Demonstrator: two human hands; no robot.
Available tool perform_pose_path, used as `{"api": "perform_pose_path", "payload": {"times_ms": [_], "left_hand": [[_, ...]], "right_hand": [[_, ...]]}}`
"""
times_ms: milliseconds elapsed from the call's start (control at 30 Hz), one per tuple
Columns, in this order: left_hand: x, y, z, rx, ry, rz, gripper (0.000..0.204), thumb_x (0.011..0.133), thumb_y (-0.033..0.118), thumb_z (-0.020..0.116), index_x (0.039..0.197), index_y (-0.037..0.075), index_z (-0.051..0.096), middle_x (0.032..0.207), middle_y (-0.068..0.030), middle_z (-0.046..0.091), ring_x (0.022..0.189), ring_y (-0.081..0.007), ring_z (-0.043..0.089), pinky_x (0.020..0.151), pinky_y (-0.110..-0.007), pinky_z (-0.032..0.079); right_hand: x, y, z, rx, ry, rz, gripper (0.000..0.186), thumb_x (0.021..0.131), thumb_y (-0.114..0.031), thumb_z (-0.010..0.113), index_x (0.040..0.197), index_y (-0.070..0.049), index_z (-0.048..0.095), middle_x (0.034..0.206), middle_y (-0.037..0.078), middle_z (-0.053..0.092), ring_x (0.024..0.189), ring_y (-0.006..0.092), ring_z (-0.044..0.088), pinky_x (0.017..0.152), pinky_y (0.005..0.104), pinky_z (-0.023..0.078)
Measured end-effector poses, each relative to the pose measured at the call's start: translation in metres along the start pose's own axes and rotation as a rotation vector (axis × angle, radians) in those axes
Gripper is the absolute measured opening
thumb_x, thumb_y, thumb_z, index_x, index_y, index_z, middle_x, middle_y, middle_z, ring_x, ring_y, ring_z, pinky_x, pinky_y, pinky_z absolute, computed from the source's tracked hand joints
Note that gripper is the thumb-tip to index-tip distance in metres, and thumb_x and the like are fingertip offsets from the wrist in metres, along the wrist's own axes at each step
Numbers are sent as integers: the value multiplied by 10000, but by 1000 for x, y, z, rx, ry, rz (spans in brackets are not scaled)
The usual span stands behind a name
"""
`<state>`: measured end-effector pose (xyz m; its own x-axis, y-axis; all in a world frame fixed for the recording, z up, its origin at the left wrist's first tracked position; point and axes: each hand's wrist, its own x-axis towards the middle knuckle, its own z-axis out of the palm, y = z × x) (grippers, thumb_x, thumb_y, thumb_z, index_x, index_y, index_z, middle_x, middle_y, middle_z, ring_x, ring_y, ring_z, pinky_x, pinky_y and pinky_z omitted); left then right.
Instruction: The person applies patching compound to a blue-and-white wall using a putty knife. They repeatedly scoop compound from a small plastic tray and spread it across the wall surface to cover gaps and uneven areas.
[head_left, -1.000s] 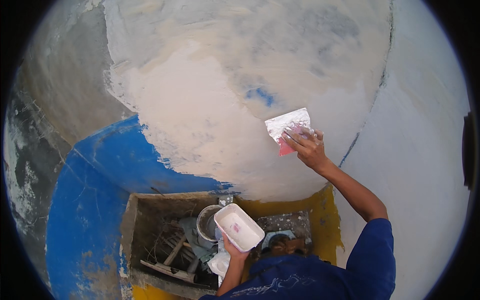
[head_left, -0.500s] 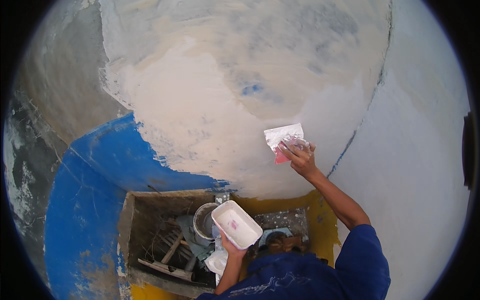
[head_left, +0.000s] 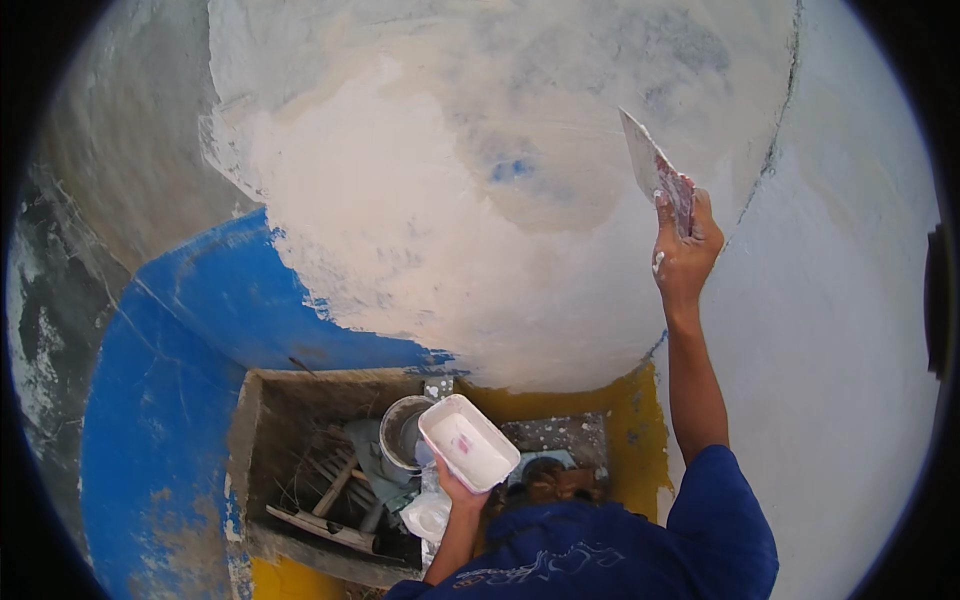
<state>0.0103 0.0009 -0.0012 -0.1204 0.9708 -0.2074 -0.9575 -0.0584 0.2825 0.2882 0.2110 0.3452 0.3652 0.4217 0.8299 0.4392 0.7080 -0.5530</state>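
Observation:
My right hand (head_left: 688, 255) is raised at the upper right, closed around a wide putty knife (head_left: 648, 160). Its blade points up and left, and white paste smears both the reddish handle part and my fingers. Whether the blade edge touches the wall (head_left: 360, 190) is hard to tell. Low in the middle, my left hand (head_left: 462, 493) grips a white rectangular tub (head_left: 497, 430) from below. White putty (head_left: 480, 462) coats the inside of the tub, with a small pinkish patch. Pale putty covers much of the wall, around greyer areas and a small blue spot.
Below the wall sits a concrete trough (head_left: 240, 440) holding sticks (head_left: 335, 488), a grey cloth (head_left: 372, 455) and a bucket (head_left: 392, 425). A white plastic bag (head_left: 427, 517) lies beside my left forearm. Blue paint (head_left: 170, 370) covers the lower left; a cracked corner line (head_left: 775, 140) runs at right.
My right hand has moved up and to the right with the putty knife, whose blade now shows nearly edge-on. The left hand holds the tub almost where it was.

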Motion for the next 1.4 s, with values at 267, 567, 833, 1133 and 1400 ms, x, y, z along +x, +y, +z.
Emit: {"api": "perform_pose_path", "payload": {"times_ms": [267, 567, 833, 1133, 1400], "left_hand": [[2, 4, 1, 21, 6, -12, 736, 967, 645, 440, 1520, 166, 365, 1475, -95, 480, 1336, -377, 485, 1100, -619, 389], [8, 11, 8, 5, -5, 10, 726, 973, 636, 438, 1516, 159, 373, 1459, -102, 493, 1322, -368, 502, 1087, -616, 404], [7, 22, -4, 2, -4, 3, 730, 970, 648, 436, 1517, 168, 377, 1452, -96, 501, 1310, -359, 513, 1088, -595, 412], [13, 28, -3, 6, 17, -6, 731, 972, 655, 419, 1521, 175, 370, 1472, -87, 479, 1335, -361, 486, 1096, -605, 391], [16, 17, -1, 30, 36, -31, 730, 965, 656, 433, 1508, 172, 386, 1452, -89, 498, 1318, -366, 500, 1096, -606, 396]], "right_hand": [[-15, -9, 52, -342, -100, -502, 639, 670, 141, 569, 1241, -113, 700, 1255, 36, 652, 1041, 279, 545, 918, 403, 417], [-57, -9, 130, -518, -256, -546, 656, 694, 88, 605, 1312, -126, 643, 1293, 31, 638, 1071, 250, 573, 828, 406, 393], [-162, 33, 121, -454, -346, -314, 662, 681, 105, 571, 1295, -121, 674, 1317, 37, 646, 1035, 297, 543, 865, 422, 389], [-116, 26, 112, -360, -138, -414, 630, 676, 81, 564, 1262, -111, 697, 1282, 29, 674, 996, 242, 519, 841, 385, 357], [-171, 54, 110, -420, -242, -339, 670, 626, 130, 533, 1225, -105, 721, 1257, 42, 690, 938, 283, 525, 853, 394, 378]]}}
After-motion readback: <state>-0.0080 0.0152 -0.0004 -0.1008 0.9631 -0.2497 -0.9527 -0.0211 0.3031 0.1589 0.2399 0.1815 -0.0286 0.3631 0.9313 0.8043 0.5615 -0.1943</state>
